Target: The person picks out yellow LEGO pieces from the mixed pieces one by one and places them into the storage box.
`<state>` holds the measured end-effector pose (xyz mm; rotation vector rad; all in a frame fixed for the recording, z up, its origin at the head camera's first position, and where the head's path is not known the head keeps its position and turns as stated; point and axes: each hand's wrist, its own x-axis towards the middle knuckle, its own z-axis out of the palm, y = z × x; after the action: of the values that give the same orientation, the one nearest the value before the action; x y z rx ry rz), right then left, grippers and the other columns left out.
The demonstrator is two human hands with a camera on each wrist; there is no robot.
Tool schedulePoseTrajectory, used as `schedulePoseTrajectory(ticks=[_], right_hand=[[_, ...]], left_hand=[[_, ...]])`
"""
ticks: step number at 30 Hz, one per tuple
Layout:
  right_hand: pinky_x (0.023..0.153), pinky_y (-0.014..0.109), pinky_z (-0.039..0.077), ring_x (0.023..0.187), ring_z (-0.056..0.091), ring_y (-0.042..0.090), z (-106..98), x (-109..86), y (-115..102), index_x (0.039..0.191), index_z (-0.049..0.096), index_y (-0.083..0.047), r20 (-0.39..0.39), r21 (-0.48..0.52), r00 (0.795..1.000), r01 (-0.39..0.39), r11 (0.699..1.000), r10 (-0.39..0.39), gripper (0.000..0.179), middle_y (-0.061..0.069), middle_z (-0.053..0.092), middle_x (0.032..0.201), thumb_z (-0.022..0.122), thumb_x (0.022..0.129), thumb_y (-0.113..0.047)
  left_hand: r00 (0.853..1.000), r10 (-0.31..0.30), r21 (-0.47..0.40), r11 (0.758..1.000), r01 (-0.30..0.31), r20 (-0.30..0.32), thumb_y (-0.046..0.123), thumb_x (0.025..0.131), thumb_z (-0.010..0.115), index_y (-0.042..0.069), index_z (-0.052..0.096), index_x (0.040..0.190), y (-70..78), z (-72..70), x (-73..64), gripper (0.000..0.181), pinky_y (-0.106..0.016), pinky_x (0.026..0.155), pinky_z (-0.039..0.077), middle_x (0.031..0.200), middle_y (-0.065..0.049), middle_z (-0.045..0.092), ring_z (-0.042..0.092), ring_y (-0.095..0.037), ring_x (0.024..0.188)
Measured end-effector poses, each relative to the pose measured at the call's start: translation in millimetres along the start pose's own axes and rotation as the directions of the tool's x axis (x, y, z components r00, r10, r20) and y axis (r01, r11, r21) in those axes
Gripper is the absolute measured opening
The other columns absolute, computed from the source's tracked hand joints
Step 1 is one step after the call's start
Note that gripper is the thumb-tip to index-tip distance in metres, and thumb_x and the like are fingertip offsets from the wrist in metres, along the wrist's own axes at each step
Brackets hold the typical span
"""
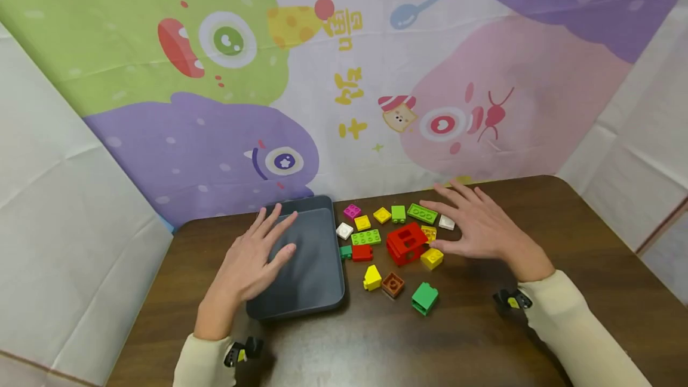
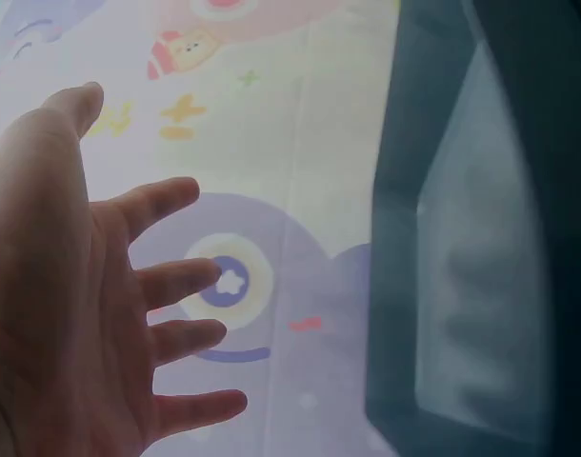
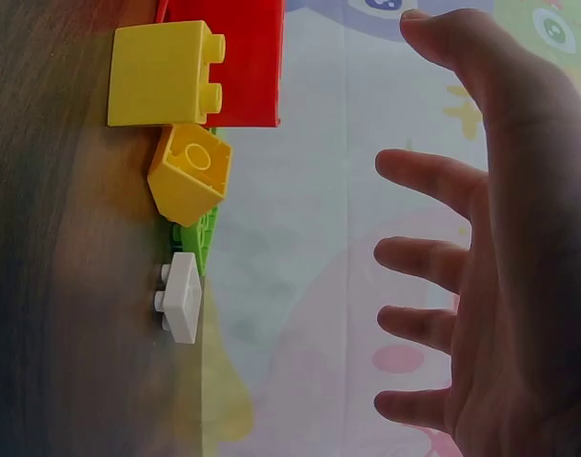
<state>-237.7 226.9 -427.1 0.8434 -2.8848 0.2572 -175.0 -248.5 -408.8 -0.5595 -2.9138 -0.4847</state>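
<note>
My left hand [image 1: 252, 261] hovers over the left side of a dark grey tray [image 1: 340, 273], its fingers spread and holding nothing. The left wrist view shows that palm with the tray's wall [image 2: 390, 286] beside it. Above the right part of the toy bricks is my right hand [image 1: 478, 226], fingers spread, with nothing in it. Nearest to it are a white brick [image 1: 447, 222], a yellow brick [image 1: 432, 258] and a red brick with window openings [image 1: 407, 242]. The right wrist view has the yellow brick [image 3: 157, 74] beside the red one [image 3: 248, 67], apart from the fingers.
Several more bricks lie right of the tray, among them a long green brick [image 1: 366, 237], a brown brick [image 1: 393, 285], a yellow sloped brick [image 1: 372, 278] and a green brick [image 1: 425, 298]. A cartoon-printed cloth [image 1: 355, 166] rises behind the brown table [image 1: 376, 351].
</note>
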Motion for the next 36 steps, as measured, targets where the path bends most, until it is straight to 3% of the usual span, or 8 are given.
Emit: schedulePoseTrajectory(ticks=[6,13,17,20,24,28,31,36], right_hand=[[0.127,0.083,0.032,0.167,0.036,0.05,-1,-0.3,0,0.168,0.055,-0.031,0.001,-0.005,1.0,-0.003,1.0,0.003,0.082,0.017,0.043,0.182,0.073,0.095,-0.062],[0.128,0.083,0.031,0.168,0.035,0.049,-2,-1.6,-3,0.168,0.056,-0.031,-0.002,0.0,1.0,-0.011,1.0,0.011,0.081,0.017,0.042,0.182,0.073,0.095,-0.063],[0.128,0.083,0.032,0.168,0.036,0.049,-1,-1.6,-3,0.167,0.056,-0.032,-0.013,0.01,1.0,-0.007,1.0,0.007,0.081,0.018,0.042,0.182,0.073,0.095,-0.063],[0.127,0.084,0.032,0.168,0.036,0.05,-1,-1.3,-2,0.167,0.056,-0.031,-0.017,0.012,1.0,0.0,1.0,0.0,0.081,0.018,0.042,0.182,0.074,0.094,-0.062],[0.128,0.084,0.031,0.168,0.035,0.05,1,-0.3,-2,0.167,0.056,-0.03,-0.005,0.012,1.0,0.007,1.0,-0.007,0.082,0.018,0.04,0.183,0.075,0.094,-0.062],[0.128,0.084,0.031,0.168,0.034,0.049,2,-0.1,-3,0.168,0.055,-0.03,0.01,0.016,1.0,0.004,1.0,-0.005,0.082,0.017,0.039,0.184,0.075,0.094,-0.061],[0.127,0.084,0.031,0.168,0.035,0.049,2,-0.4,-3,0.168,0.055,-0.03,0.009,0.015,1.0,0.004,1.0,-0.004,0.082,0.017,0.039,0.184,0.076,0.094,-0.06],[0.126,0.085,0.032,0.168,0.034,0.048,0,-0.4,-3,0.168,0.055,-0.031,0.013,0.016,1.0,-0.002,1.0,0.002,0.083,0.016,0.039,0.184,0.076,0.094,-0.06]], left_hand=[[0.996,0.028,-0.086,0.996,-0.035,-0.081,0.045,0.119,0.048,0.026,0.044,0.175,-8.2,-12.1,1.3,0.06,-0.081,0.12,0.041,0.187,-0.014,0.033,0.029,-0.049,0.173],[0.995,0.014,-0.104,0.994,-0.024,-0.098,0.039,0.119,0.049,0.021,0.049,0.173,-26.7,-6.0,-5.2,0.057,-0.08,0.122,0.041,0.185,-0.017,0.036,0.032,-0.051,0.172],[0.995,-0.029,-0.121,0.992,0.017,-0.099,0.038,0.12,0.045,0.019,0.05,0.172,-45.3,-9.2,-12.0,0.055,-0.082,0.122,0.038,0.185,-0.017,0.035,0.032,-0.053,0.171],[0.989,-0.071,-0.178,0.983,0.048,-0.126,0.035,0.122,0.038,0.015,0.051,0.171,-58.8,-10.6,-15.3,0.054,-0.083,0.124,0.033,0.186,-0.02,0.034,0.032,-0.055,0.17],[0.982,-0.089,-0.275,0.96,0.041,-0.166,0.034,0.123,0.031,0.009,0.051,0.17,-70.5,-7.7,-17.9,0.057,-0.083,0.124,0.029,0.184,-0.025,0.033,0.033,-0.059,0.167],[0.978,-0.118,-0.418,0.908,0.036,-0.17,0.038,0.124,0.023,0.009,0.046,0.172,-73.7,-3.9,-16.7,0.061,-0.081,0.127,0.026,0.186,-0.025,0.029,0.027,-0.058,0.17],[0.975,-0.162,-0.548,0.835,0.054,-0.152,0.043,0.124,0.012,0.01,0.04,0.176,-75.0,-0.7,-14.1,0.067,-0.081,0.126,0.03,0.188,-0.023,0.025,0.023,-0.054,0.173],[0.968,-0.229,-0.73,0.678,0.087,-0.098,0.059,0.118,-0.001,0.01,0.031,0.179,-80.9,8.0,-10.0,0.084,-0.081,0.122,0.031,0.189,-0.02,0.022,0.02,-0.051,0.173]])
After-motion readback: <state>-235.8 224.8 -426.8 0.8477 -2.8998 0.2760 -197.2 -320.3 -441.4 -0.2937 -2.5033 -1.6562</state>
